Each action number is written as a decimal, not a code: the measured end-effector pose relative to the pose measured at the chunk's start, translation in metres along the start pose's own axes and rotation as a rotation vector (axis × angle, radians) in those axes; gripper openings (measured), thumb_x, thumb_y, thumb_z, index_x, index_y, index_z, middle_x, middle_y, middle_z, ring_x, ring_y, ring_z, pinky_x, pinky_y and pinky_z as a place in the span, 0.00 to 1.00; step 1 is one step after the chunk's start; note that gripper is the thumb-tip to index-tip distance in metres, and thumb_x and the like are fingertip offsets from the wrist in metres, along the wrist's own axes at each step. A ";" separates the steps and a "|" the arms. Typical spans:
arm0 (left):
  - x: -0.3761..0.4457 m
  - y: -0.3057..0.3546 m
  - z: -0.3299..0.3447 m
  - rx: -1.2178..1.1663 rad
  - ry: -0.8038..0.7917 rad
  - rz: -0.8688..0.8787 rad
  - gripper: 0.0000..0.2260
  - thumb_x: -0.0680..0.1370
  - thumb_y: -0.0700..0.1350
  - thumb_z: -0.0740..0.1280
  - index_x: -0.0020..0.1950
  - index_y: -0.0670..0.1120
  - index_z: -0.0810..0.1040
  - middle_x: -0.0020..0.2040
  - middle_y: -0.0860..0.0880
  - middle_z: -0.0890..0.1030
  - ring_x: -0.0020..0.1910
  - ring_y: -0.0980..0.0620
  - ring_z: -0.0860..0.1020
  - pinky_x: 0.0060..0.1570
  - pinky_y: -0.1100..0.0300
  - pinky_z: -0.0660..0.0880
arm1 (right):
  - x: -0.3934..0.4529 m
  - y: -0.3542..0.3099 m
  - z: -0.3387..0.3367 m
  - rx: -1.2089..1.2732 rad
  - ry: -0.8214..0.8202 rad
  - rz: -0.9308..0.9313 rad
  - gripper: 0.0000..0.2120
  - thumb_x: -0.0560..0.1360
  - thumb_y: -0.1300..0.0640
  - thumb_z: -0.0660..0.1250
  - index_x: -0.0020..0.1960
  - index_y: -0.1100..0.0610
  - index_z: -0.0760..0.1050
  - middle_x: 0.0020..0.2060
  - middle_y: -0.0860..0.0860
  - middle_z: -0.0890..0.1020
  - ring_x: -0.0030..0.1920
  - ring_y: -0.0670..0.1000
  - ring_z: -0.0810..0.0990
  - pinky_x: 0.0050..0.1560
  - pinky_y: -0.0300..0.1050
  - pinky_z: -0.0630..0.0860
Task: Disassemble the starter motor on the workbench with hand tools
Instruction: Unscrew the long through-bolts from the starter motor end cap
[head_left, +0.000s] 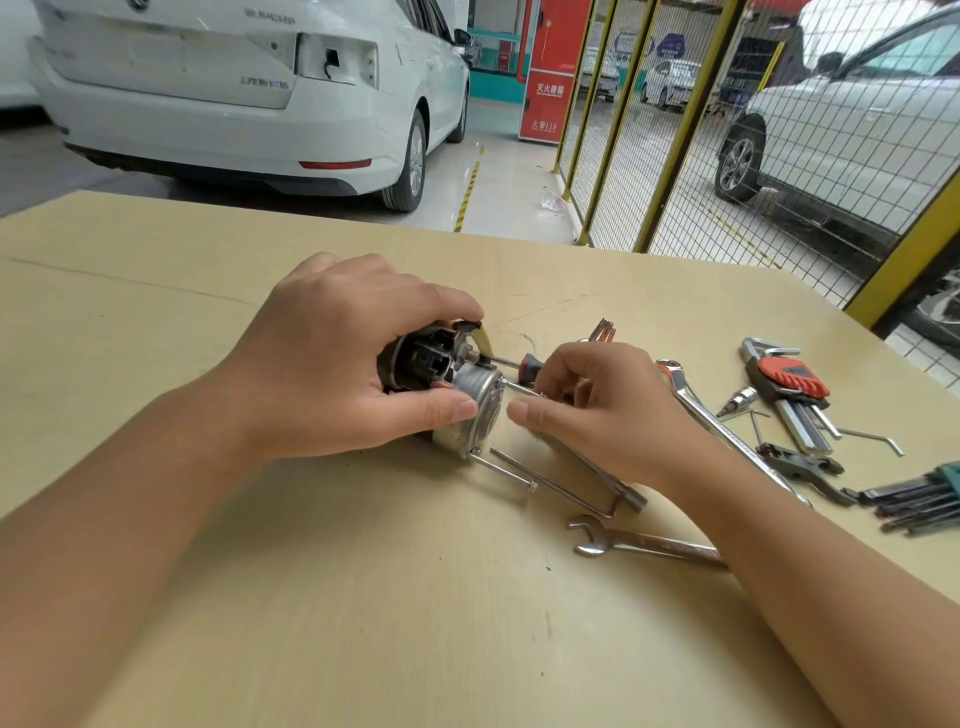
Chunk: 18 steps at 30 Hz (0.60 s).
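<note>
The left hand (332, 358) grasps the starter motor (452, 395), which lies on its side on the workbench (363, 597), silver end cover facing right. A long through-bolt (506, 470) projects from the cover's lower edge. Just right, the right hand (597, 410) curls its fingers round a second bolt (519, 388) at the cover. Right of it lie an open-end wrench (644, 543), a combination wrench (727, 431) and hex key sets (789, 389).

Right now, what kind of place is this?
Most likely a car repair workshop: a white car parked behind the workbench, wrenches and hex keys lying on it, and yellow mesh fencing.
</note>
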<state>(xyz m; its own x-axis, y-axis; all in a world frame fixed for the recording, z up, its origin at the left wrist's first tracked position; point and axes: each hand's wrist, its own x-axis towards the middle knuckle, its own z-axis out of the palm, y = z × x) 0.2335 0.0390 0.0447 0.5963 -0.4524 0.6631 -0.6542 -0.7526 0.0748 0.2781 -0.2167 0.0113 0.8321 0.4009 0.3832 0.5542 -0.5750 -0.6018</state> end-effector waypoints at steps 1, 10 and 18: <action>0.000 0.000 0.000 0.000 0.001 0.002 0.25 0.72 0.66 0.70 0.63 0.53 0.82 0.50 0.56 0.84 0.48 0.46 0.81 0.50 0.46 0.73 | 0.000 0.001 -0.001 0.004 -0.052 0.006 0.15 0.74 0.45 0.73 0.35 0.53 0.78 0.27 0.41 0.76 0.27 0.40 0.71 0.29 0.31 0.64; 0.000 0.000 0.000 0.000 -0.003 -0.002 0.25 0.72 0.66 0.70 0.63 0.53 0.82 0.51 0.56 0.85 0.48 0.46 0.81 0.50 0.46 0.73 | -0.001 -0.001 -0.001 -0.071 0.024 -0.024 0.11 0.71 0.52 0.78 0.35 0.53 0.79 0.26 0.38 0.77 0.30 0.38 0.74 0.32 0.28 0.66; 0.001 0.000 0.000 0.003 0.002 0.000 0.25 0.72 0.66 0.70 0.63 0.52 0.82 0.50 0.55 0.85 0.48 0.45 0.81 0.50 0.46 0.73 | 0.000 0.001 -0.001 -0.017 -0.151 -0.009 0.19 0.82 0.48 0.63 0.34 0.54 0.77 0.23 0.43 0.74 0.26 0.42 0.71 0.30 0.32 0.63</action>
<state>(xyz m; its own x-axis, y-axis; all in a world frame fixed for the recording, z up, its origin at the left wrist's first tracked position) 0.2336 0.0388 0.0455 0.5955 -0.4509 0.6649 -0.6524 -0.7544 0.0727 0.2788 -0.2183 0.0112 0.8151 0.5085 0.2777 0.5630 -0.5822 -0.5866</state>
